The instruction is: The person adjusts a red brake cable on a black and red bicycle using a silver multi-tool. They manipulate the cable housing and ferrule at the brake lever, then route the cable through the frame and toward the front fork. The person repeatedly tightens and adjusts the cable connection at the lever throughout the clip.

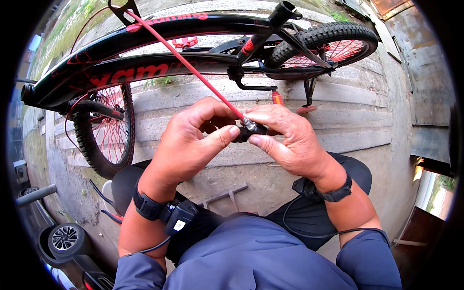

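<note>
A small black bicycle part [250, 132], with a silver barrel fitting [248, 123] on top, sits between my two hands at chest height. A red cable housing [191, 68] runs from that fitting up and left, past the bike frame. My left hand [195, 133] pinches the part's left side, thumb on the near face. From the right, my right hand [288, 137] grips the other end with thumb and fingers. My hands cover much of the part, so its exact kind cannot be made out.
Beyond my hands stands a black and red bike frame [159, 70], with a front wheel [110, 126] at left and a rear wheel [333, 46] at right. A red pedal [277, 98] and kickstand [309, 92] point toward me. A metal bar frame [227, 195] lies between my knees.
</note>
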A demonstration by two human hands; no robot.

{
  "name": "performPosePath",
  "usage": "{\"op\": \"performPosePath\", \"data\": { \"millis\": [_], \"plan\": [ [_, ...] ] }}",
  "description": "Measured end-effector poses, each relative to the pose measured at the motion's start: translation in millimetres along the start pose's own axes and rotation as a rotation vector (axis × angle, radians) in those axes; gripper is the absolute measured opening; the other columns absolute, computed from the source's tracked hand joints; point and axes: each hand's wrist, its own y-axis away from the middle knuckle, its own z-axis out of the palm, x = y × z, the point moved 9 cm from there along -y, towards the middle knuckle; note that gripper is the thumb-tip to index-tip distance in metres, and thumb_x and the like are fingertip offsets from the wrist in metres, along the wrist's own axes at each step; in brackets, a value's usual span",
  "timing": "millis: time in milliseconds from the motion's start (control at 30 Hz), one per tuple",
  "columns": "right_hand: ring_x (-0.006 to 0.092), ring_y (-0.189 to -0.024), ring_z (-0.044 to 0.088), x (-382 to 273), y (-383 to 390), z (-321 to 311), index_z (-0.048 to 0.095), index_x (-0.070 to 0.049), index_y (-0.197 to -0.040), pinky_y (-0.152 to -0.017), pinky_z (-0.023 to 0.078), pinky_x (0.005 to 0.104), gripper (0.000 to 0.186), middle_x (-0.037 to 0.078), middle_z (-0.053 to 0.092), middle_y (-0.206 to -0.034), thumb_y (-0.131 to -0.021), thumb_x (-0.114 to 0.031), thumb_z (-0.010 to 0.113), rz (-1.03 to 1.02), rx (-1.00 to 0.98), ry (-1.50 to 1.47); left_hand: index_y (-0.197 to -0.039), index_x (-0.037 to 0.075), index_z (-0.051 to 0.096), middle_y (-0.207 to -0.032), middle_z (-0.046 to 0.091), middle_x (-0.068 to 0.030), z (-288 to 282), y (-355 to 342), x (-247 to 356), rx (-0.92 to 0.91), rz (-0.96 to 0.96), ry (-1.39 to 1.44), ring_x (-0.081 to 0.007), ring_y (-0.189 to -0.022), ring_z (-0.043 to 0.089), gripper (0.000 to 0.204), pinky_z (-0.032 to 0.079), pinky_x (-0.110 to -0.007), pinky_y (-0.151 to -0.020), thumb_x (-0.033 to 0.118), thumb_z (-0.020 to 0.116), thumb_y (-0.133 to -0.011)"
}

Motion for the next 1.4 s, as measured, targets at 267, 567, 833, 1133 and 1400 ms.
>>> {"op": "performPosePath", "data": {
  "millis": [267,567,833,1133,1400],
  "plan": [
    [0.0334,-0.094,0.065,-13.7,-0.6,-9.1,0.066,-0.004,-0.116,-0.082,0.052,0.0386,0.033,0.014,0.069,-0.104,-0.085,-0.008,0.072,-0.076,0.132,0.225,-0.102,0.005,0.069,-0.088,0.063,-0.0068,0.5,9.6,53.8,0.309,0.642,-0.604,-0.0151,-0.069,0.060,0.030,0.048,-0.026,-0.056,-0.009,0.072,-0.076],
    [0.0330,-0.092,0.065,-27.2,1.8,-13.0,0.064,-0.005,-0.114,-0.080,0.052,0.0390,0.035,0.012,0.069,-0.103,-0.081,-0.007,0.075,-0.184,0.177,0.411,-0.105,0.002,0.070,-0.115,0.063,-0.0146,24.5,0.8,61.8,0.166,0.730,-0.737,-0.0179,-0.081,0.065,0.032,0.054,-0.028,-0.063,-0.012,0.072,-0.076],
    [0.0327,-0.090,0.066,-30.0,4.0,-11.4,0.064,-0.004,-0.113,-0.078,0.053,0.0388,0.035,0.012,0.069,-0.103,-0.080,-0.007,0.076,-0.242,0.180,0.452,-0.099,0.003,0.069,-0.100,0.065,-0.0118,25.8,-6.2,61.0,0.065,0.742,-0.730,-0.0276,-0.088,0.066,0.029,0.056,-0.035,-0.073,-0.011,0.072,-0.073],
    [0.0326,-0.090,0.067,-30.6,4.0,-14.0,0.064,-0.003,-0.112,-0.078,0.053,0.0389,0.035,0.013,0.070,-0.102,-0.080,-0.007,0.076,-0.236,0.165,0.423,-0.098,0.003,0.069,-0.096,0.064,-0.0098,25.3,-8.1,62.6,0.056,0.748,-0.743,-0.0258,-0.083,0.066,0.026,0.055,-0.034,-0.069,-0.010,0.072,-0.075],
    [0.0313,-0.088,0.067,-30.8,3.8,-13.7,0.064,-0.004,-0.110,-0.076,0.053,0.0389,0.032,0.011,0.070,-0.101,-0.080,-0.007,0.076,-0.233,0.140,0.459,-0.097,0.003,0.069,-0.093,0.063,-0.0099,27.5,-8.1,62.2,0.036,0.733,-0.732,-0.0246,-0.078,0.065,0.025,0.054,-0.034,-0.065,-0.010,0.072,-0.076]
  ]
}}
